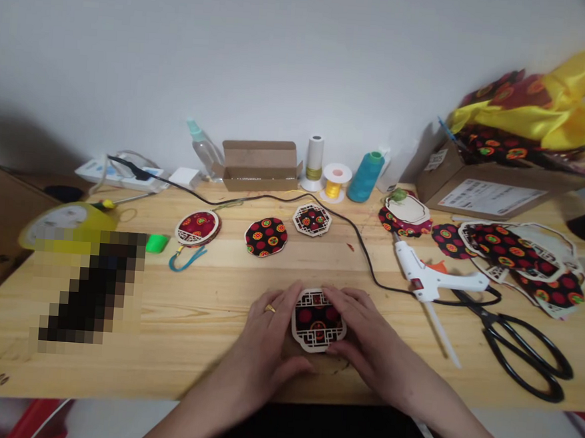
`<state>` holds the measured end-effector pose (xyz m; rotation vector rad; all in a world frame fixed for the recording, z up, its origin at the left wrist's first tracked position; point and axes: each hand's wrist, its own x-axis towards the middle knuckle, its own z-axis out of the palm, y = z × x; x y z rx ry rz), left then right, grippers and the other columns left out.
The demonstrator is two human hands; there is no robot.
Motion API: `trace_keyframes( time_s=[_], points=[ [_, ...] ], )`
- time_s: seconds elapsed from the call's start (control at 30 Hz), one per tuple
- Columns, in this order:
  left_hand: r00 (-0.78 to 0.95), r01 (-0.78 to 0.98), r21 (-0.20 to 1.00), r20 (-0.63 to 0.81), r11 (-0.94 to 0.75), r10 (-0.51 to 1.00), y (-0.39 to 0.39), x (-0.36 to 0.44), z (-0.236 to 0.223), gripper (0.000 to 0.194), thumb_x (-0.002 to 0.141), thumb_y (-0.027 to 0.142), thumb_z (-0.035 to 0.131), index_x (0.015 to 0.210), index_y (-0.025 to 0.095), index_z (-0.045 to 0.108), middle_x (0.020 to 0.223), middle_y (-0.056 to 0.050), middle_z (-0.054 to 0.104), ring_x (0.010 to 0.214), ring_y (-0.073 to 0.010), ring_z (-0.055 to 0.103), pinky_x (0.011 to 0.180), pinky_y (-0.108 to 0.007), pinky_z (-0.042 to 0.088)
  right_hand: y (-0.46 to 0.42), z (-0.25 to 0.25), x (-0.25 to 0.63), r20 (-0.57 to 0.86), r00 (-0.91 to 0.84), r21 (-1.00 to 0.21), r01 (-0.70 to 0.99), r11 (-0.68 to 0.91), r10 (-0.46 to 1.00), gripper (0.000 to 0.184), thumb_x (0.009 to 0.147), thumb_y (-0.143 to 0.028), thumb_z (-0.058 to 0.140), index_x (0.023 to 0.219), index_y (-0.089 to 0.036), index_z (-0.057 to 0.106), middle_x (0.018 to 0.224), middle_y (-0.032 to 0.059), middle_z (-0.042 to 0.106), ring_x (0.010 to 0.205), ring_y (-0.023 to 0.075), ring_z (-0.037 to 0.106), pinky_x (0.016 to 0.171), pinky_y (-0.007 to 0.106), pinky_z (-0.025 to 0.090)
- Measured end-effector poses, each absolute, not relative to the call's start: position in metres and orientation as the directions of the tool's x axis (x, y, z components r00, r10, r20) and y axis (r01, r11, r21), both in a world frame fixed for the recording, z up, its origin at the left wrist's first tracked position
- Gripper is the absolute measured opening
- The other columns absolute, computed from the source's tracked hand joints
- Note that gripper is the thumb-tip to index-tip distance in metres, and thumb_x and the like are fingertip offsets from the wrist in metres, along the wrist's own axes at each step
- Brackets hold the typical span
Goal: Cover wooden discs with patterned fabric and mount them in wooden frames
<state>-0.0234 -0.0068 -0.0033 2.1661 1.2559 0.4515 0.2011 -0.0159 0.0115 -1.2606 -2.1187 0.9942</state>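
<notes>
A small octagonal wooden lattice frame over red-and-black patterned cloth (318,319) lies on the wooden table (205,320) near its front edge. My left hand (264,340), with a ring on one finger, holds the frame's left side, thumb under its lower edge. My right hand (364,334) grips its right side, fingers curled along the top edge. Both hands press the piece against the table.
A white glue gun (426,274) with black cable and black scissors (524,348) lie to the right. More lattice pieces (312,219) and cloth discs (266,236) sit behind. Thread spools (365,177), cardboard boxes (259,164), fabric pile (520,255) line the back and right.
</notes>
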Motion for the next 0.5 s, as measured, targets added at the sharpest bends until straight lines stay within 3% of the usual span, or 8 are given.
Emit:
trace_keyframes(
  time_s=[0.37,0.5],
  points=[
    [0.479,0.649,0.643,0.071,-0.407,0.875,-0.0032,-0.0205,-0.0055,0.088,0.075,0.024,0.073,0.145,0.028,0.020,0.133,-0.015,0.050,0.122,-0.0327,0.046,0.098,-0.057,0.042,-0.0145,0.0114,0.2000,0.045,-0.470,-0.800,0.511,0.313,0.881,0.064,0.088,-0.011,0.051,0.144,-0.030,0.027,0.138,0.0070,0.045,0.131,0.0204,0.036,0.109,0.045,0.038],
    [0.484,0.632,0.653,0.089,-0.418,0.871,-0.0023,-0.0212,-0.0066,0.083,0.077,0.028,0.072,0.143,0.027,0.022,0.132,-0.015,0.050,0.122,-0.0317,0.047,0.097,-0.056,0.044,-0.0173,0.0115,0.2004,0.026,-0.461,-0.781,0.545,0.306,0.887,0.065,0.090,-0.019,0.052,0.146,-0.032,0.022,0.147,0.0063,0.037,0.137,0.0201,0.029,0.112,0.046,0.034]
  ],
)
